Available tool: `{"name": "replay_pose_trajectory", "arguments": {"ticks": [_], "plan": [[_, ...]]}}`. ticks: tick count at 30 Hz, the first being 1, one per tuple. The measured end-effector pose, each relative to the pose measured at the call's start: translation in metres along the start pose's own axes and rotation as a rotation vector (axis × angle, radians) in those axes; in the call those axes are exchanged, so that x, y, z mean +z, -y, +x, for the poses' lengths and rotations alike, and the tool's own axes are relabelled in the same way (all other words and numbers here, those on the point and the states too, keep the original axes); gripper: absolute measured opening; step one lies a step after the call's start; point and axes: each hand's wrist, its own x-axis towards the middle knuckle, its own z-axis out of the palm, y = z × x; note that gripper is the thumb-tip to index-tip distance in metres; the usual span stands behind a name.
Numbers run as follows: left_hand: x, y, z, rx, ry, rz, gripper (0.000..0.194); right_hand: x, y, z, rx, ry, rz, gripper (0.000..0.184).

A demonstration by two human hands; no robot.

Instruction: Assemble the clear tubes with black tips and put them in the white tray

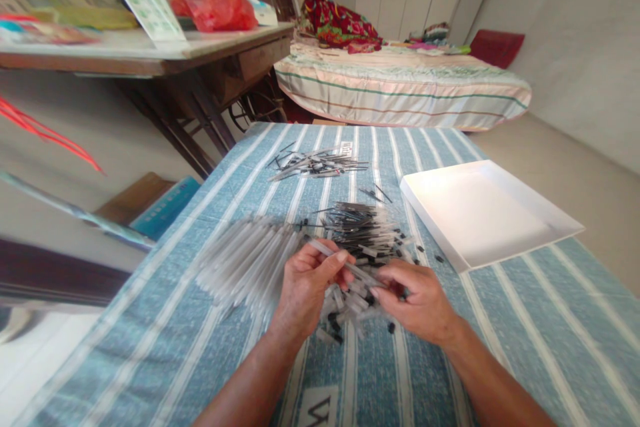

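Note:
My left hand (310,277) is closed around a thin translucent pen barrel (361,273), which slants down to the right. At the barrel's lower right end, my right hand (417,295) pinches it between thumb and fingers; any small part there is hidden. A large heap of clear pen barrels (245,260) lies just left of my left hand. Beyond the hands is a bundle of dark-tipped pen refills (353,221). Loose clear pen caps (356,301) and small black plugs (391,327) are scattered beneath and between my hands.
A shallow white box (490,213) rests at the right edge of the striped tablecloth (200,360). Another pile of thin dark and clear sticks (320,163) lies farther back. At left stands a wooden desk (225,53) with a red plastic bag (217,5); a bed (400,83) is behind.

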Motion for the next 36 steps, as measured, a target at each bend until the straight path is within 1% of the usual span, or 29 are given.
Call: {"name": "replay_pose_trajectory", "arguments": {"ticks": [3, 5, 10, 13, 15, 19, 23, 28, 30, 34, 36], "plan": [[-0.003, 0.0, 0.003, -0.088, 0.025, -0.05, 0.02, 0.0, -0.001, -0.001, 0.026, -0.012, 0.043, 0.006], [-0.006, 0.0, 0.005, -0.121, 0.042, -0.063, 0.018, -0.001, -0.001, 0.0, 0.043, -0.003, 0.071, 0.007], [-0.01, 0.003, 0.007, -0.141, 0.053, -0.003, 0.016, -0.003, 0.001, 0.002, 0.103, 0.032, 0.123, 0.008], [-0.01, 0.002, 0.006, -0.172, 0.099, 0.037, 0.017, -0.001, -0.001, -0.001, 0.17, 0.061, 0.157, 0.01], [-0.008, 0.002, 0.005, -0.175, 0.097, 0.034, 0.017, 0.002, -0.003, -0.003, 0.195, 0.07, 0.166, 0.011], [-0.003, 0.002, 0.003, -0.15, 0.063, -0.009, 0.015, 0.007, -0.003, -0.006, 0.17, 0.001, 0.131, 0.01], [0.0, 0.004, 0.001, -0.143, 0.054, -0.047, 0.013, 0.008, 0.0, -0.006, 0.121, -0.056, 0.092, 0.009], [0.001, 0.008, -0.001, -0.117, 0.077, -0.051, 0.014, 0.007, 0.002, -0.006, 0.083, -0.06, 0.055, 0.009], [0.001, 0.01, -0.001, -0.106, 0.078, -0.052, 0.013, 0.008, 0.001, -0.006, 0.088, -0.055, 0.045, 0.01], [0.002, 0.009, -0.001, -0.096, 0.057, -0.041, 0.013, 0.011, 0.0, -0.005, 0.12, -0.044, 0.065, 0.009], [0.002, 0.006, -0.001, -0.091, 0.035, -0.026, 0.014, 0.012, 0.0, -0.003, 0.114, -0.041, 0.06, 0.009]]}}
